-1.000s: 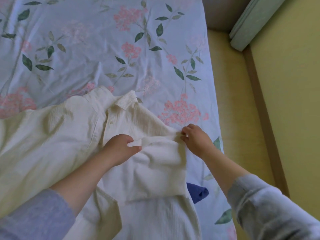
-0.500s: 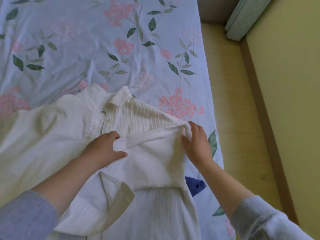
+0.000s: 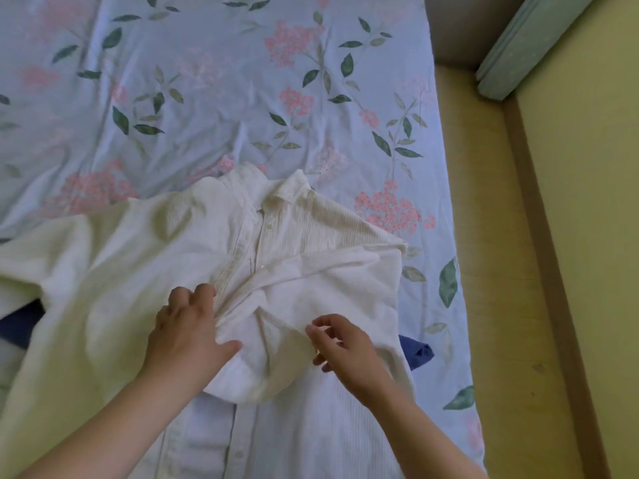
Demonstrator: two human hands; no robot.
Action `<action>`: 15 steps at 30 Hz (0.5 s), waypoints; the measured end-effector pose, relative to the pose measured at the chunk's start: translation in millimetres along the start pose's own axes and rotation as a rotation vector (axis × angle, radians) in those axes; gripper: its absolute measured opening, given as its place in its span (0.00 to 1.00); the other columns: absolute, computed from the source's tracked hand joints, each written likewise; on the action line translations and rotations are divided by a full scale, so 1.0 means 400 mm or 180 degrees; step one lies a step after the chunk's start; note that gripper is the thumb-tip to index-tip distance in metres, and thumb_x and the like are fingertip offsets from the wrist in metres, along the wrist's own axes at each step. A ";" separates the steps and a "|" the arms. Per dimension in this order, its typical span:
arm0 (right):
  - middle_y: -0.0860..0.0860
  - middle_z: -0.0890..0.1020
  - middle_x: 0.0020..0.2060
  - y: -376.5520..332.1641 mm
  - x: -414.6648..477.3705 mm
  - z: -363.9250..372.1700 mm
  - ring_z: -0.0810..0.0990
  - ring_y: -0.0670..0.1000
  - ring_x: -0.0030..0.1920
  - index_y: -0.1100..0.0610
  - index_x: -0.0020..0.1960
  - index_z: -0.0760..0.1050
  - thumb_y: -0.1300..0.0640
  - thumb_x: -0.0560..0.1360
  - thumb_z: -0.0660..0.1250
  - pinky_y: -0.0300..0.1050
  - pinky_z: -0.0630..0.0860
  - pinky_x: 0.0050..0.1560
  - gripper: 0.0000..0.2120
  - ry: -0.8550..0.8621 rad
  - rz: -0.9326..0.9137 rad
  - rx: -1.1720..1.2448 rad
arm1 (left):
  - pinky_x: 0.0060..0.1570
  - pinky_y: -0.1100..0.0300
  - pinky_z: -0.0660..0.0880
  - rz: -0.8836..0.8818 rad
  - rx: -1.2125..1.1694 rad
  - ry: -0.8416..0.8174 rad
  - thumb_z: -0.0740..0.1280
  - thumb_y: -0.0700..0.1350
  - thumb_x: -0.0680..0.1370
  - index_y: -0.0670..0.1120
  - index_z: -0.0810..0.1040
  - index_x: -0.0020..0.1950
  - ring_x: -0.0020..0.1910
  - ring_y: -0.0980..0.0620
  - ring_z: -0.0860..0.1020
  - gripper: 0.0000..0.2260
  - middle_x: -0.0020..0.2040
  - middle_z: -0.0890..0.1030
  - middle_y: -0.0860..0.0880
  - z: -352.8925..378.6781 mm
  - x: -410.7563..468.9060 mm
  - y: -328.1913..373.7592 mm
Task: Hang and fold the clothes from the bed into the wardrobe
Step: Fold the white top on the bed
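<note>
Sleeve-folding underway: left hand presses the shirt, right hand curled at the sleeve (grip unclear); other sleeve next, probably.

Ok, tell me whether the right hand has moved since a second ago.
Yes. The right hand has left the shirt's shoulder corner beside the pink flower print and come down toward the person, over the folded sleeve.
</note>
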State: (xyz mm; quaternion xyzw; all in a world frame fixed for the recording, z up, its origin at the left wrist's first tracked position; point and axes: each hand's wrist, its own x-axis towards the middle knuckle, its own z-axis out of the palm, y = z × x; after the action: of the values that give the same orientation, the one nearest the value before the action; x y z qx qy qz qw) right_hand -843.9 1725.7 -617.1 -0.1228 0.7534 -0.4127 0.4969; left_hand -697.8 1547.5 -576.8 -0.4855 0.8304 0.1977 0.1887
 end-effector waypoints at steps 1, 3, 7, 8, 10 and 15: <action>0.50 0.83 0.45 -0.010 -0.008 0.020 0.84 0.48 0.37 0.52 0.57 0.77 0.42 0.74 0.68 0.40 0.79 0.36 0.17 -0.0315 0.0127 0.0050 | 0.48 0.56 0.73 -0.0054 -0.0081 -0.0124 0.74 0.58 0.69 0.47 0.64 0.62 0.53 0.44 0.75 0.31 0.57 0.70 0.47 0.000 -0.008 -0.015; 0.52 0.84 0.40 -0.034 -0.024 0.054 0.83 0.49 0.35 0.59 0.53 0.79 0.48 0.75 0.68 0.39 0.77 0.36 0.15 -0.0692 0.0089 -0.0053 | 0.41 0.56 0.73 -0.0112 -0.0516 -0.0274 0.71 0.51 0.73 0.45 0.70 0.55 0.46 0.46 0.78 0.18 0.50 0.77 0.49 -0.002 -0.021 -0.040; 0.51 0.77 0.33 -0.093 -0.052 0.096 0.76 0.48 0.34 0.68 0.43 0.76 0.62 0.77 0.63 0.41 0.74 0.36 0.10 -0.0683 -0.0343 0.0121 | 0.45 0.48 0.80 -0.0271 -0.2362 0.0087 0.68 0.39 0.75 0.44 0.79 0.43 0.42 0.44 0.81 0.02 0.41 0.82 0.45 -0.042 -0.018 -0.086; 0.49 0.77 0.34 -0.113 -0.061 0.109 0.75 0.48 0.35 0.65 0.42 0.77 0.61 0.78 0.63 0.40 0.74 0.37 0.09 -0.0762 -0.0420 0.0182 | 0.48 0.47 0.80 -0.0322 -0.2891 0.0256 0.68 0.38 0.76 0.45 0.80 0.44 0.44 0.44 0.82 0.03 0.43 0.83 0.45 -0.065 -0.013 -0.095; 0.45 0.81 0.40 -0.149 -0.082 0.142 0.78 0.46 0.43 0.54 0.46 0.82 0.56 0.78 0.65 0.43 0.77 0.47 0.07 -0.1216 -0.0474 0.0244 | 0.49 0.51 0.78 -0.0337 -0.3671 0.0655 0.69 0.40 0.76 0.49 0.81 0.45 0.46 0.47 0.81 0.05 0.44 0.84 0.49 -0.112 0.005 -0.112; 0.47 0.84 0.52 -0.168 -0.081 0.197 0.81 0.46 0.55 0.49 0.60 0.80 0.44 0.79 0.63 0.47 0.77 0.61 0.15 -0.0895 -0.0286 -0.0117 | 0.49 0.60 0.70 -0.0336 -0.2981 0.1171 0.65 0.48 0.79 0.48 0.79 0.54 0.51 0.50 0.78 0.07 0.50 0.82 0.50 -0.131 0.058 -0.161</action>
State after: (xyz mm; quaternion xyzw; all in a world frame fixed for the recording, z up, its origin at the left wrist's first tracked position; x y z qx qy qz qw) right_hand -776.5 1663.5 -559.2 -0.2221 0.6776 -0.3994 0.5762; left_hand -658.2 1474.8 -553.6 -0.5861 0.6465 0.4504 -0.1890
